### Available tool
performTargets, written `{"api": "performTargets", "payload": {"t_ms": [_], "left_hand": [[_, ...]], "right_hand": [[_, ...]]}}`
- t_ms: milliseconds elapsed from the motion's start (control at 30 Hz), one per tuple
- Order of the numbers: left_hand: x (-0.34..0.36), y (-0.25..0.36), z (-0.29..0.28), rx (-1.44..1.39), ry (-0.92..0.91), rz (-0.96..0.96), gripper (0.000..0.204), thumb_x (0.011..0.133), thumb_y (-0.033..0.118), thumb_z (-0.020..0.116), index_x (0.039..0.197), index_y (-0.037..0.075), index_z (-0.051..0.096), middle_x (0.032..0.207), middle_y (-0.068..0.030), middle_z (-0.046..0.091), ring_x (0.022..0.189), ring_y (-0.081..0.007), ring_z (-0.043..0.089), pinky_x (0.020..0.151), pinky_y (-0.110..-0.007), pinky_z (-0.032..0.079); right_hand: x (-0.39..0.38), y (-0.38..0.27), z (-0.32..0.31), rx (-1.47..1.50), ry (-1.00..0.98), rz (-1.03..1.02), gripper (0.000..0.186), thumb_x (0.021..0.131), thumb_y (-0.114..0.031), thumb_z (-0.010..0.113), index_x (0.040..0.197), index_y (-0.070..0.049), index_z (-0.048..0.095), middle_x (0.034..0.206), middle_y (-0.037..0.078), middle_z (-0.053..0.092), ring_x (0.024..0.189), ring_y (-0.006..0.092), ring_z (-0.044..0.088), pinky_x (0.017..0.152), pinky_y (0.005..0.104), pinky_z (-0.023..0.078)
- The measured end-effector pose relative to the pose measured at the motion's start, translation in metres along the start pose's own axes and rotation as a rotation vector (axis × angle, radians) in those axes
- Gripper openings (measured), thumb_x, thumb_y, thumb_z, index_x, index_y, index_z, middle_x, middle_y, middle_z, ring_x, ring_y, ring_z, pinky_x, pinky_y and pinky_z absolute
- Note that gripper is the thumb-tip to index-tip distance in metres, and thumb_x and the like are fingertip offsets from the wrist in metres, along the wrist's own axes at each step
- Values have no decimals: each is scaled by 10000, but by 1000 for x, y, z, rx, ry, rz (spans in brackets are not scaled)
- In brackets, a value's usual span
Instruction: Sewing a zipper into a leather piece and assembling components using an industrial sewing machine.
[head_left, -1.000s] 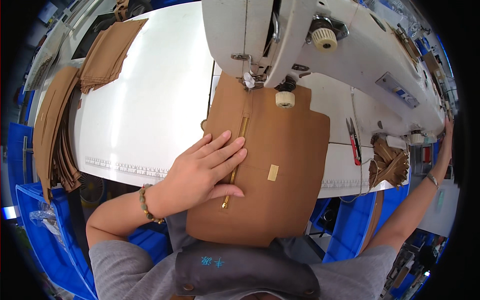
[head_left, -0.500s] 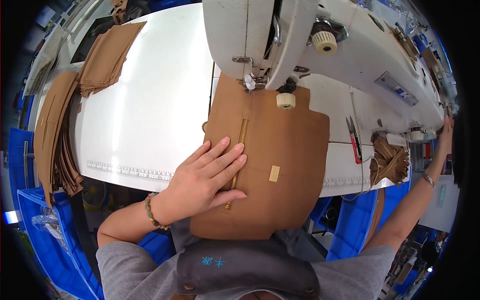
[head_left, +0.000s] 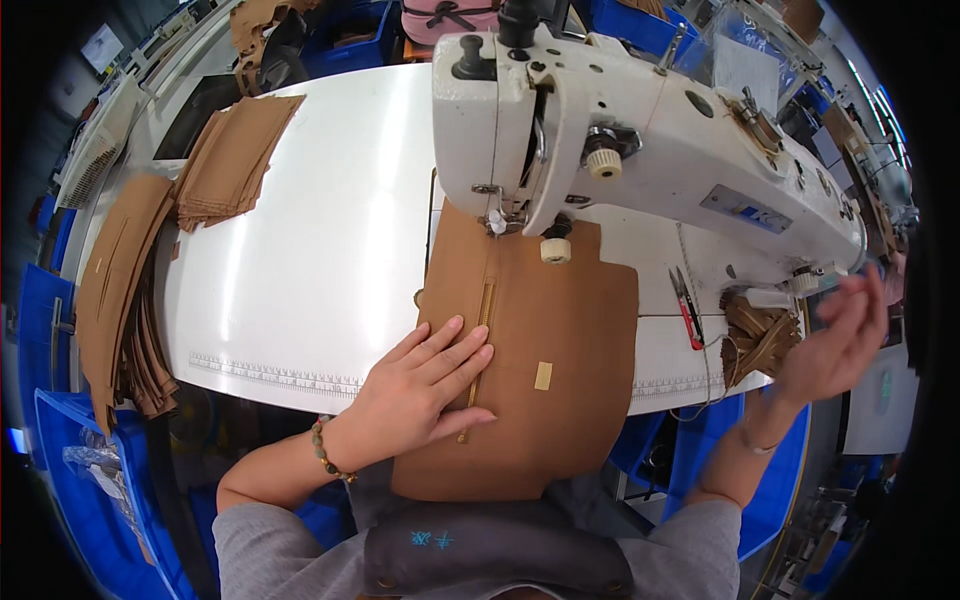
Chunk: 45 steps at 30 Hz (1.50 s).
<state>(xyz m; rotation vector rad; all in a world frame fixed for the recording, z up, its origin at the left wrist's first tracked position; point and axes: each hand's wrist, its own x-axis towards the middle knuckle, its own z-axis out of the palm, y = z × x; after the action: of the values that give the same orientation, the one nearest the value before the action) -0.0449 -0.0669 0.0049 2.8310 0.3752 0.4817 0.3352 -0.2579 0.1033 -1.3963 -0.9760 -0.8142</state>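
Note:
My left hand [head_left: 415, 388] lies flat, fingers stretched out, on a brown leather-like panel [head_left: 575, 320]. It rests beside and partly over a gold-toothed zipper [head_left: 487, 300] set lengthwise in the panel. A small yellowish piece [head_left: 543, 376] sits on the panel, right of the zipper. The panel's far end lies under the needle area of a white sewing machine [head_left: 640, 150], and its near end hangs over the table edge. My right hand [head_left: 842, 340], slightly blurred, is raised near the machine's right end, its fingers apart and nothing seen in it.
Red-handled thread snips [head_left: 688, 310] lie right of the panel, close to a bundle of brown pieces [head_left: 760, 335]. Stacks of brown panels [head_left: 235, 160] and long brown pieces [head_left: 118, 290] occupy the table's left side. Blue bins [head_left: 90, 470] stand below the white tabletop [head_left: 310, 260].
My right hand has come away from the machine's far right end, toward me. My left hand stays flat on the panel. The view has shifted, showing more of the machine's top.

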Motion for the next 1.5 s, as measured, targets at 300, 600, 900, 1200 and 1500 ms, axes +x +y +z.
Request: {"api": "performTargets", "payload": {"t_ms": [300, 600, 900, 1200, 1500], "left_hand": [[-1, -4, -4, -85, 8, 38, 606, 870, 408, 831, 1344, 64, 677, 1455, -141, 627, 1376, -357, 570, 1122, -490, 483], [2, -2, -4, -274, 46, -38, 515, 833, 298, 838, 1243, 24, 691, 1270, -193, 684, 1180, -402, 643, 986, -483, 530], [2, -7, 2, -211, 31, 38, 558, 873, 338, 801, 1320, 35, 659, 1258, -183, 704, 1092, -393, 700, 895, -476, 569], [4, 0, -5, -116, 53, 73, 497, 837, 320, 844, 1191, -4, 716, 1191, -172, 723, 1147, -390, 670, 1030, -484, 521], [4, 3, -4, -181, -10, -42, 540, 847, 388, 848, 1235, 36, 718, 1246, -142, 717, 1218, -372, 655, 1050, -485, 513]], "right_hand": [[-108, -182, 153, 389, -968, 235, 1139, 883, -345, 840, 1636, 95, 108, 1241, 177, 692, 668, 188, 670, 588, 301, 538], [-126, -199, 168, 384, -644, 246, 1164, 915, -378, 807, 1645, 75, 22, 1330, 193, 640, 619, 152, 612, 541, 290, 510], [-129, -205, 192, 412, -470, 277, 1040, 939, -315, 795, 1634, 64, 120, 1125, 124, 638, 597, 117, 561, 534, 265, 484], [-103, -185, 167, 694, -571, 249, 541, 955, -112, 749, 1413, 31, 497, 797, 11, 553, 663, 41, 491, 576, 226, 413], [-116, -165, 143, 616, -652, 166, 341, 906, -94, 780, 1240, -71, 714, 766, 15, 647, 568, 97, 574, 492, 270, 432]]}}
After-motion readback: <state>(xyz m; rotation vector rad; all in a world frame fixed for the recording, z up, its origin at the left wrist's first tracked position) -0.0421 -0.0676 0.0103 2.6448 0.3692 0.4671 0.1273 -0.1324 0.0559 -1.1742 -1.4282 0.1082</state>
